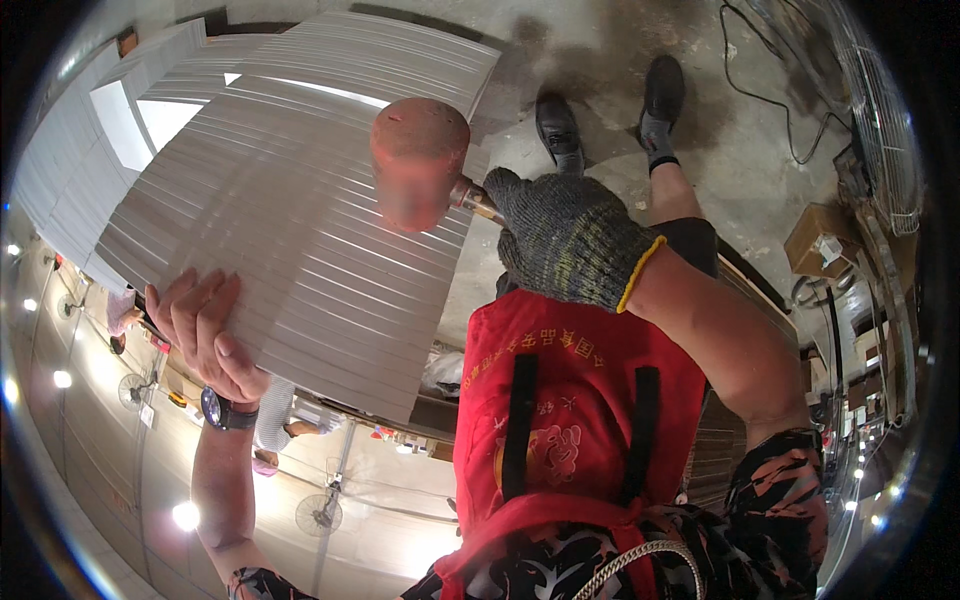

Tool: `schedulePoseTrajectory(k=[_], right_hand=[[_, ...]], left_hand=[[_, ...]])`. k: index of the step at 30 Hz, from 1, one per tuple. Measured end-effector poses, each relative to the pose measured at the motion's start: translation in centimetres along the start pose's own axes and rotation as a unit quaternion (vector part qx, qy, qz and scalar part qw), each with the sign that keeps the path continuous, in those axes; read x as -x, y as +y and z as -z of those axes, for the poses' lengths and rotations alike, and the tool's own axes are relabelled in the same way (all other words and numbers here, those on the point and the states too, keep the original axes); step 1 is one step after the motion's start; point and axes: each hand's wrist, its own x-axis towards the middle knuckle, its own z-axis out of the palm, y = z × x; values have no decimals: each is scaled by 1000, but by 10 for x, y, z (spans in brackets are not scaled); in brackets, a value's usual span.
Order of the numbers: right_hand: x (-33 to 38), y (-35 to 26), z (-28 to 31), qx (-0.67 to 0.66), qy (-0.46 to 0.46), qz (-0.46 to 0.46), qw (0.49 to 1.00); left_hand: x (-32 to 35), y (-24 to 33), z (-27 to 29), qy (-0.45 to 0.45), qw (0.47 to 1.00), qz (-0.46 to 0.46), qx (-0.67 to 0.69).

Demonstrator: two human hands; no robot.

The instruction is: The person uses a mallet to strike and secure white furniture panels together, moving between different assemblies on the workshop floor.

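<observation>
A red rubber mallet (418, 165) is held by its short handle in my right hand (575, 238), which wears a dark grey knitted glove with a yellow cuff edge. The mallet's head is above the right part of a stack of pale grey sheets (290, 230) with many parallel lines across it; whether the two touch I cannot tell. My bare left hand (205, 335) lies against the near left edge of the stack, fingers stretched out and side by side, with a watch (225, 410) on the wrist. The lower part of the stack is out of sight.
More pale sheets (60, 185) stand at the far left. On the concrete floor (610, 40) are my dark shoes (560, 128), and a black cable (760, 95) runs to the right. A large caged fan (880, 130) and a cardboard box (822, 240) stand at the right. Other people (290, 425) are at lower left.
</observation>
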Motion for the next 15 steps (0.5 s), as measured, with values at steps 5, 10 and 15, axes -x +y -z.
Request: schedulePoseTrajectory(k=[5,10,15], right_hand=[[-5,11,3,17,124,31,992],[-7,14,-8,34,109,12,993],[-6,25,-10,63,171,29,983]], left_hand=[[2,1,0,1,1000,2,-3],[-2,1,1,-9,1000,-3,-6],[4,-5,0,-7,1000,-13,0]])
